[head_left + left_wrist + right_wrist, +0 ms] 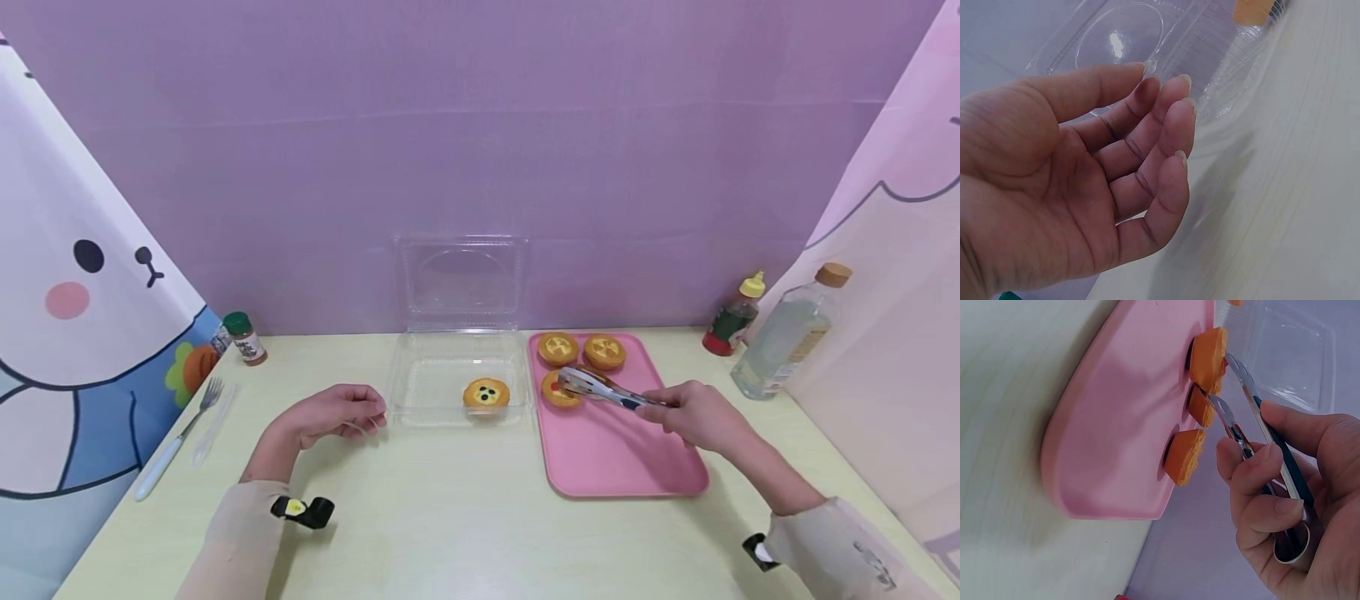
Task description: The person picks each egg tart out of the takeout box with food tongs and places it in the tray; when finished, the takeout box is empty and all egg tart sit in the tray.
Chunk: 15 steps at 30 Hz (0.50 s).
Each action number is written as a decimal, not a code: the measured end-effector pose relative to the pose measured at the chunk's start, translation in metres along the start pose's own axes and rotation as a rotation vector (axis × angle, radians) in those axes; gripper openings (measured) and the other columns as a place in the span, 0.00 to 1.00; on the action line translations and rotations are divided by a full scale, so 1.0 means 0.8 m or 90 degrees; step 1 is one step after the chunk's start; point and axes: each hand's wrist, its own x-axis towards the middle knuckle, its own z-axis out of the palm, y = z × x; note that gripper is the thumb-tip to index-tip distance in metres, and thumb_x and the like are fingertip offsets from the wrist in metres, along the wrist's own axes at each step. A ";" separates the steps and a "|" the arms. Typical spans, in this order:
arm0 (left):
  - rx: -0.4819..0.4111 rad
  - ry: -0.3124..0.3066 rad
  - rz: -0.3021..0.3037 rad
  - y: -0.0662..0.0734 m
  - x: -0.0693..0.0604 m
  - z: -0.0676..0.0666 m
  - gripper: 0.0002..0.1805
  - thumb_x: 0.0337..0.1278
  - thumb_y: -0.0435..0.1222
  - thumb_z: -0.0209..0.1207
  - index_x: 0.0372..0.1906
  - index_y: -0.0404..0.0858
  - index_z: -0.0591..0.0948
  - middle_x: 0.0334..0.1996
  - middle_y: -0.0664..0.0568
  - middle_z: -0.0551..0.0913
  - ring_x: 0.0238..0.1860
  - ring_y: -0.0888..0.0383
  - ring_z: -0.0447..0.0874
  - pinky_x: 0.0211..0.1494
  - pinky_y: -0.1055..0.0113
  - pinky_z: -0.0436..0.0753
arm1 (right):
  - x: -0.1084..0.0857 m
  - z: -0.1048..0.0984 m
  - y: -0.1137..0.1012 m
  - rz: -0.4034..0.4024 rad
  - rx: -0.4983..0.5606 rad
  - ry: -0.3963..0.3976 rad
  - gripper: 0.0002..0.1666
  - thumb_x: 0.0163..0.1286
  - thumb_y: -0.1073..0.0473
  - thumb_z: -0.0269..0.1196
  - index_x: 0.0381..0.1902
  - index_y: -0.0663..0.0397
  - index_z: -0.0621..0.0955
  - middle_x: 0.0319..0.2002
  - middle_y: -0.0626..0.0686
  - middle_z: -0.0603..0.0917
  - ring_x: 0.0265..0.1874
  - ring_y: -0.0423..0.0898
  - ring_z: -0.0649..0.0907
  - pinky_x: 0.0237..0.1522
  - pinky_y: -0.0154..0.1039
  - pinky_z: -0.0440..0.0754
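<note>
My right hand [701, 417] grips metal tongs [603, 389] over the pink tray [622, 458]; their tips are at the front tart [558, 390]. In the right wrist view the tongs' arms [1254, 394] stand apart, near the nearest tart [1208, 359]. Two more tarts [558, 348] [604, 352] sit at the tray's back. My left hand [330, 414], fingers loosely bent, is beside the left edge of a clear hinged container [431, 379]; in the left wrist view its palm [1072, 181] holds nothing. One tart [486, 393] with dark spots lies inside the container, whose lid stands raised.
A fork [176, 442], a clear plastic utensil [213, 427] and a green-capped jar [245, 338] are at the left. At the back right stand a yellow-topped bottle [735, 315] and a large clear bottle [787, 333] with a cork-coloured cap.
</note>
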 end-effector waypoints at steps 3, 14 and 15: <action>0.002 -0.002 0.002 0.000 0.000 0.000 0.16 0.72 0.41 0.56 0.49 0.31 0.77 0.40 0.53 0.84 0.41 0.56 0.82 0.46 0.62 0.81 | 0.001 0.000 0.000 0.002 0.001 0.000 0.26 0.67 0.49 0.68 0.57 0.58 0.84 0.26 0.52 0.82 0.17 0.43 0.72 0.18 0.34 0.67; 0.000 -0.008 0.011 0.003 -0.003 0.000 0.16 0.72 0.41 0.55 0.50 0.31 0.76 0.40 0.51 0.84 0.42 0.56 0.82 0.46 0.62 0.81 | 0.001 -0.001 -0.001 0.001 -0.010 -0.005 0.29 0.66 0.45 0.68 0.58 0.57 0.83 0.28 0.53 0.82 0.17 0.44 0.73 0.18 0.34 0.68; 0.000 -0.007 0.011 0.003 -0.003 0.000 0.16 0.73 0.41 0.55 0.50 0.31 0.76 0.41 0.51 0.84 0.42 0.56 0.82 0.46 0.62 0.81 | 0.001 -0.001 -0.001 0.001 -0.014 -0.006 0.30 0.66 0.44 0.68 0.59 0.57 0.83 0.28 0.53 0.83 0.17 0.44 0.73 0.18 0.35 0.68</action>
